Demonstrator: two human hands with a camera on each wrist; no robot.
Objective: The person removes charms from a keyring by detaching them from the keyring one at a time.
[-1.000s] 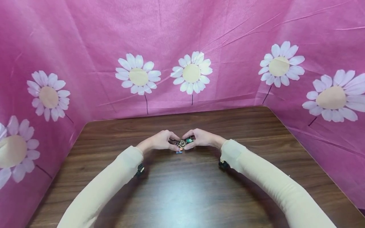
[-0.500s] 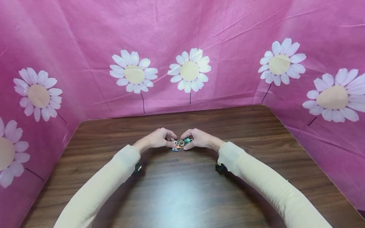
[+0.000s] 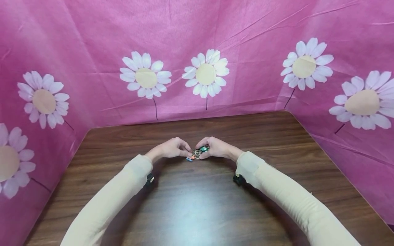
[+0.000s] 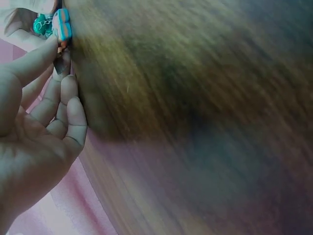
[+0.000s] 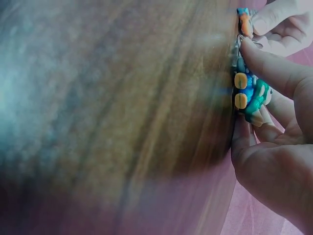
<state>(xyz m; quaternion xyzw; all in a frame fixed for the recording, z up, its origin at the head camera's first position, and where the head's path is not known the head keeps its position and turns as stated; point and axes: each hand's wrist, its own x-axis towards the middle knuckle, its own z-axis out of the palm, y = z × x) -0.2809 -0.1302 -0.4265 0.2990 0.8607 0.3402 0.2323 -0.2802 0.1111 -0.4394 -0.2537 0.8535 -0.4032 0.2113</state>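
Both hands meet over the table around keychains with metal rings (image 3: 197, 154). My left hand (image 3: 171, 148) pinches at the left side of the rings, thumb and fingertips close together. In the left wrist view, a small dark brown piece (image 4: 59, 66) shows between its fingertips. A blue-and-orange charm (image 3: 189, 159) hangs just in front of the left fingertips. My right hand (image 3: 216, 148) holds the ring edge with its thumb, its fingers curved round a green figurine (image 3: 204, 149). The right wrist view shows that figurine's blue body (image 5: 249, 87) and yellow feet (image 5: 240, 101).
A brown wood-grain table (image 3: 191, 198) spreads beneath both arms. Pink cloth (image 3: 172, 30) printed with white daisies stands along the back and both sides. Cream sleeves cover the forearms, and dark wrist devices (image 3: 238, 179) sit under the cuffs.
The left thumb and fingers have drawn closer together at the rings. The blue-and-orange charm has shifted left and tilted. The right hand keeps nearly the same place, and the head view shifts slightly.
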